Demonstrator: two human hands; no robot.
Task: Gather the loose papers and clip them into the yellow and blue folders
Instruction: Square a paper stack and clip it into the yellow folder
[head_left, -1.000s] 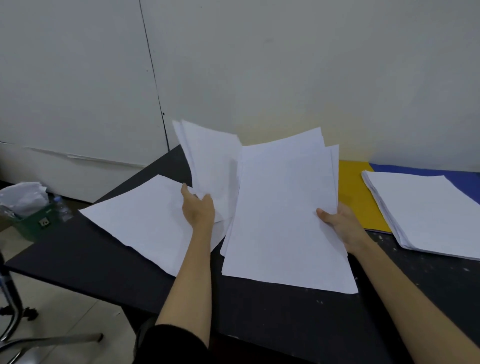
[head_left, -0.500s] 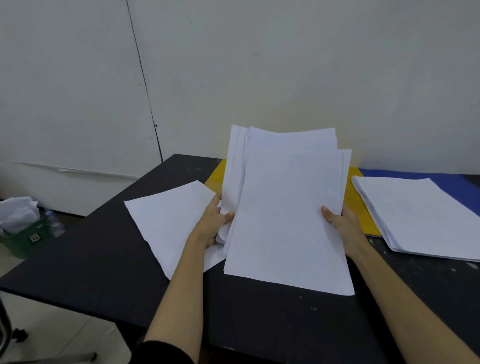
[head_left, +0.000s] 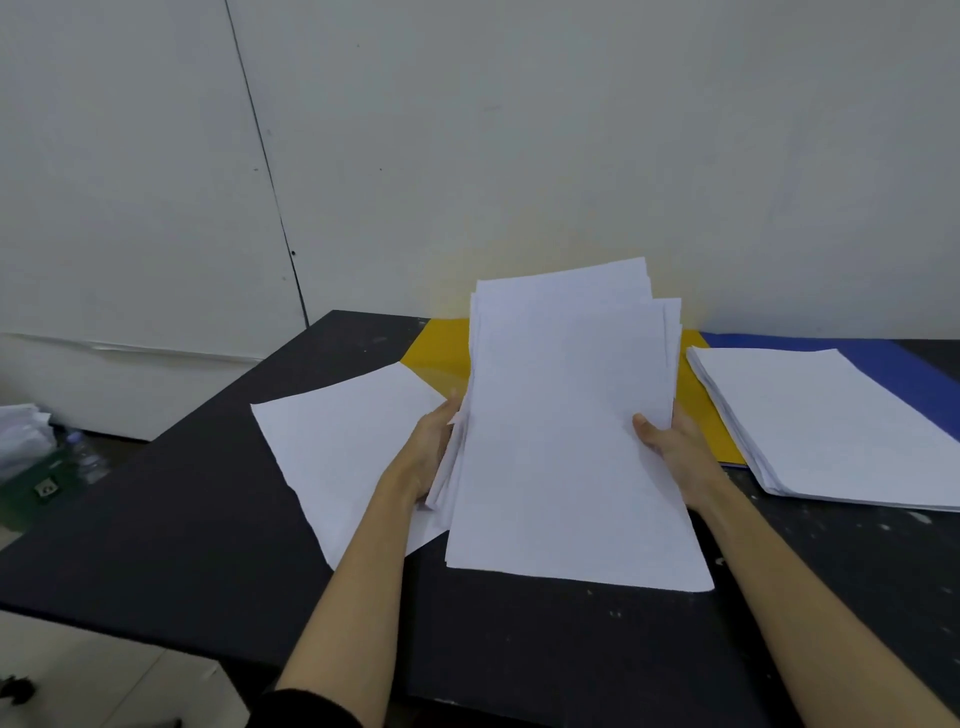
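Hands: left hand (head_left: 434, 447) presses flat against the left edge of the bundle of papers (head_left: 566, 436), fingers fairly straight; right hand (head_left: 670, 447) grips the right edge, thumb on the front sheet and fingers curled behind.
Bundle: held raised and tilted over the bench (head_left: 519, 649), bottom edge close to or on the top, I cannot tell which. Its sheets are not squared: some stick out at the top right, others fan out by the left palm.
Loose sheet: one single sheet (head_left: 343, 447) lies flat on the bench just left of the bundle, its far corner over the yellow folder (head_left: 441, 348). Not yet gathered, by the look of it.
Folders: yellow one lies flat behind the bundle; blue folder (head_left: 883, 358) sits to its right under a thick stack (head_left: 831, 426) of paper.
Risk, slipping: the left side is only pushed, not pinched, so the fanned sheets there could slide out if the bundle is lifted or tapped hard.
Risk, uneven edges: clipping now would likely catch the offset sheets crookedly or miss them.
Risk, stray sheet: reaching for it means freeing the left hand, leaving one grip on a floppy bundle that may sag and spill.
Risk, stack: a wide right elbow could nudge the stack off the blue folder.
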